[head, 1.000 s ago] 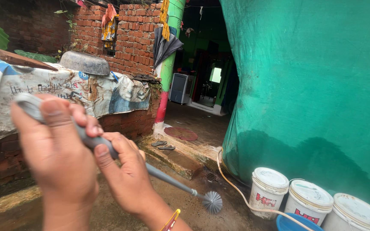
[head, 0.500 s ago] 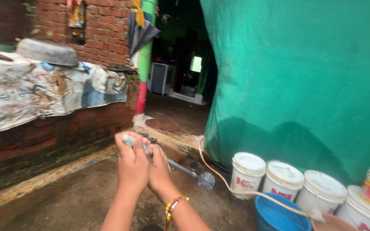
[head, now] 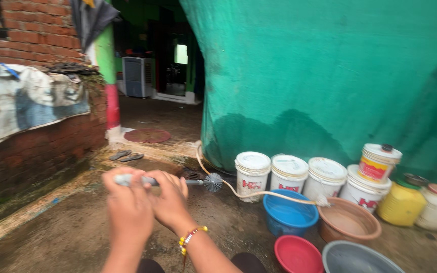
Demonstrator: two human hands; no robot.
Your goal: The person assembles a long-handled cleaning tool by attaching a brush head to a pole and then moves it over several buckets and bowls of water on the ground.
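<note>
Your fingers are wrapped shut around the grey handle of the brush [head: 178,180]: the left hand [head: 127,210] closes over the butt end, and the right hand [head: 170,202], beaded bracelet [head: 192,236] at the wrist, grips just ahead of it, the two hands touching. The shaft runs out level to your right, and its round bristle head hangs in the air above the wet ground, near the first white lidded bucket [head: 252,174]. Keep both grips firm and close to the handle's end so the long shaft does not wobble, and keep the bristles clear of the pale hose [head: 259,193] that loops just past them toward the brown basin [head: 349,221]. The blue tub [head: 289,214] of water sits just beyond the head.
</note>
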